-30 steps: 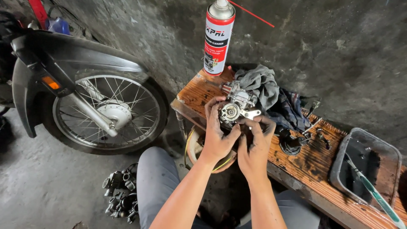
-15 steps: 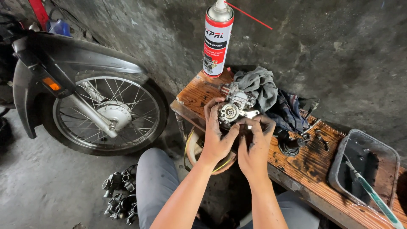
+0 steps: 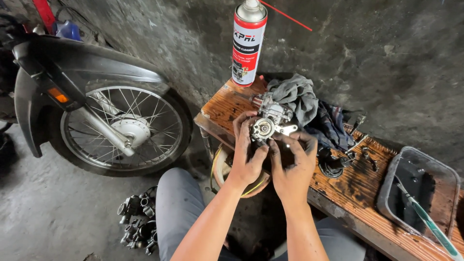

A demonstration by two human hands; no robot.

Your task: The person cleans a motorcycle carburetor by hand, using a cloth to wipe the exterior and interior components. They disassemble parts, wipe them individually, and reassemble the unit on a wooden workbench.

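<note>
At centre frame, the grease-blackened left hand and right hand are both gripping a small silver metal carburettor over the stained wooden bench, its body already off the machine, apparently mid-cleaning, loose dark parts lying alongside.

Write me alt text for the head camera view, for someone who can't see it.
A person's left hand and right hand grip a small metal carburettor over a stained wooden bench. On the bench stand a red-and-white spray can, grey rags and a clear plastic tray. A motorcycle's front wheel stands at left.
</note>
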